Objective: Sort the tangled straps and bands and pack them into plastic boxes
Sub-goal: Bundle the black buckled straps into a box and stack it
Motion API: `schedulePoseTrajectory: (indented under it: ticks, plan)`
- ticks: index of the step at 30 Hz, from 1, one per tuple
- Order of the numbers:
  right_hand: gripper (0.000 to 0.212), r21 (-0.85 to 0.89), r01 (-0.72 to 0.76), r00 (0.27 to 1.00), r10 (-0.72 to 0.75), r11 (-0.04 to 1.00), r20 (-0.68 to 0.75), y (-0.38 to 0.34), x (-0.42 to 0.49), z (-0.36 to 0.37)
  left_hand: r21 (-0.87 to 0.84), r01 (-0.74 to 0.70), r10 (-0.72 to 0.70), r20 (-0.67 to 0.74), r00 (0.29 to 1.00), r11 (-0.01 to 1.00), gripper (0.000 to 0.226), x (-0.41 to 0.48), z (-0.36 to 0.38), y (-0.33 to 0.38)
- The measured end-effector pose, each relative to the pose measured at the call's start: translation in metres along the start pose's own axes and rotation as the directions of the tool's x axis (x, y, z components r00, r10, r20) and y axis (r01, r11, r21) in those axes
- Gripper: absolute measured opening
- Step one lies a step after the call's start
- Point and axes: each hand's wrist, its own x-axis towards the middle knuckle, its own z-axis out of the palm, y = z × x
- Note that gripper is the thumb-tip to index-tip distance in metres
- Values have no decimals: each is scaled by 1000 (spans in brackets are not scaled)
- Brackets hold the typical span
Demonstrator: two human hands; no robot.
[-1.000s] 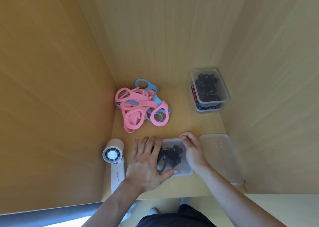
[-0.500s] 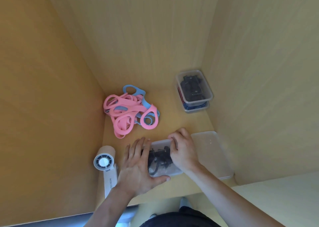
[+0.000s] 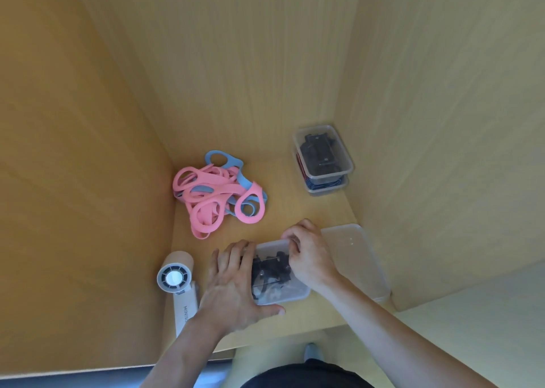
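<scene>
Little has changed over the last second: the clear box (image 3: 290, 294) sits at the same spot near the front edge of the wooden shelf (image 3: 298, 207), between the handheld fan (image 3: 174, 278) and the loose lid (image 3: 355, 258), and both hands are still on it. The right hand (image 3: 311, 259) has come in from the box's far right corner, where it was a second ago, and now covers the right end as it did half a second back. The left hand (image 3: 236, 284) has stayed put. It lies palm down over the left end of the box, fingers fairly straight and spread across the rim, thumb stretched along the near wall, pressing rather than clutching. The right hand is bent at the knuckles, its fingers (image 3: 290, 240) curled over the far rim and gripping it. Black straps (image 3: 269, 269) fill the box between the two hands. The pink and blue bands (image 3: 215, 196) lie in a tangled heap towards the back left corner, well apart from the hands. The stacked boxes (image 3: 323, 157), the top one holding dark straps, stand at the back right against the wall. The fan's white handle bears the letters "MINIS", the rest hidden by the left wrist
</scene>
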Motion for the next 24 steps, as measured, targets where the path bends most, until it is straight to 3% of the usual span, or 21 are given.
schedulePoseTrajectory:
  ticks: [4,8,13,18,24]
  plan:
    - [21,-45,62,986,-54,997,157,-1,3,-14,-84,-17,14,-40,999,996,132,1,-3,0]
    - [70,-143,198,918,-132,970,373,-4,-5,-27,-179,-43,29,-83,996,983,132,6,-9,-4]
    - [116,-227,358,850,-216,906,481,-4,-13,-33,-237,-72,56,-75,996,969,133,10,-22,-8]
    - [113,-184,361,850,-241,914,469,-5,-16,-34,-261,-107,84,-96,992,959,122,8,-30,-10]
    - [95,-16,209,885,-182,978,428,-15,-11,-49,-388,-123,76,-134,988,913,111,3,-43,-21]
